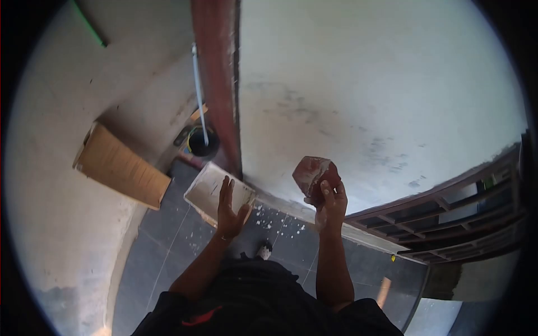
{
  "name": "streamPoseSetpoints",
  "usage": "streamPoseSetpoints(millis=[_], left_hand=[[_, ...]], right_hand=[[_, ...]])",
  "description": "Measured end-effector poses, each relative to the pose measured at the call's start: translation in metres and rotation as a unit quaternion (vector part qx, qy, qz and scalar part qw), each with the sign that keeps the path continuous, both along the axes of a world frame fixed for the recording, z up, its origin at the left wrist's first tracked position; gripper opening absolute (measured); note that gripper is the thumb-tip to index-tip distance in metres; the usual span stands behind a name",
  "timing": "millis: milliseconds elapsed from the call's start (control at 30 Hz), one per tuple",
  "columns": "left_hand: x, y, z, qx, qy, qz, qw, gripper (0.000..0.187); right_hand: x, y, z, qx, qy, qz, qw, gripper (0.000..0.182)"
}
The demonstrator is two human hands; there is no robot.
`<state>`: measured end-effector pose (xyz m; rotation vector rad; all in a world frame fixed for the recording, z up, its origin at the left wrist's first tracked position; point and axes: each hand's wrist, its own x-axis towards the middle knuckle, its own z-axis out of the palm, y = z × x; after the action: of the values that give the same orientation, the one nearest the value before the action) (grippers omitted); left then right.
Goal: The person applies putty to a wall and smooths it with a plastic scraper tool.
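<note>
The reddish block [305,172] is in the right hand [333,208], pinched at its lower edge between thumb and fingers, in front of the pale wall [358,84]. The left hand [228,217] is spread and holds nothing, over the white tub [206,189]. Judged by look, the block is stiff and fairly light, with a dusty, possibly slippery surface; grip opposite edges. Its material is unclear; the fingers hide its lower edge, and the left hand covers part of the tub.

No readable text or labels.
</note>
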<state>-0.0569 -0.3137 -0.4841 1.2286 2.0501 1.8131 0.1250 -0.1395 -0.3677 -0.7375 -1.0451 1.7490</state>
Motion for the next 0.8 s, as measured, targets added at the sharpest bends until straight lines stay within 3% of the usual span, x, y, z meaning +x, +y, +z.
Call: streamPoseSetpoints(millis=[100,300,367,400,433,500,567,633,800], left_hand=[[-0.005,-0.087,-0.048,-0.141,-0.064,0.087,0.984,0.085],[-0.015,-0.185,-0.134,-0.159,-0.299,0.214,0.916,0.075],[-0.018,-0.201,-0.160,-0.166,-0.365,0.222,0.889,0.078],[-0.017,-0.204,-0.167,-0.163,-0.406,0.222,0.871,0.080],[-0.015,-0.204,-0.177,-0.168,-0.416,0.228,0.864,0.080],[-0.014,-0.206,-0.199,-0.179,-0.483,0.211,0.831,0.083],[-0.010,-0.204,-0.234,-0.166,-0.501,0.207,0.824,0.084],[-0.002,-0.194,-0.265,-0.105,-0.583,0.229,0.772,0.087],[-0.015,-0.159,-0.325,-0.047,-0.656,0.224,0.719,0.092]], right_hand=[[-0.018,-0.041,-0.048,0.005,-0.119,0.055,0.991,0.032],[-0.063,-0.122,-0.149,-0.016,-0.348,0.160,0.924,0.022],[-0.082,-0.139,-0.192,0.042,-0.430,0.177,0.884,0.023],[-0.080,-0.135,-0.241,0.164,-0.494,0.188,0.833,0.025],[-0.093,-0.140,-0.248,0.161,-0.501,0.199,0.827,0.025],[-0.120,-0.153,-0.264,0.268,-0.545,0.178,0.775,0.020],[-0.146,-0.156,-0.287,0.217,-0.567,0.200,0.769,0.023],[-0.162,-0.154,-0.320,0.245,-0.572,0.236,0.746,0.024],[-0.195,-0.139,-0.398,0.250,-0.594,0.313,0.698,0.026]])
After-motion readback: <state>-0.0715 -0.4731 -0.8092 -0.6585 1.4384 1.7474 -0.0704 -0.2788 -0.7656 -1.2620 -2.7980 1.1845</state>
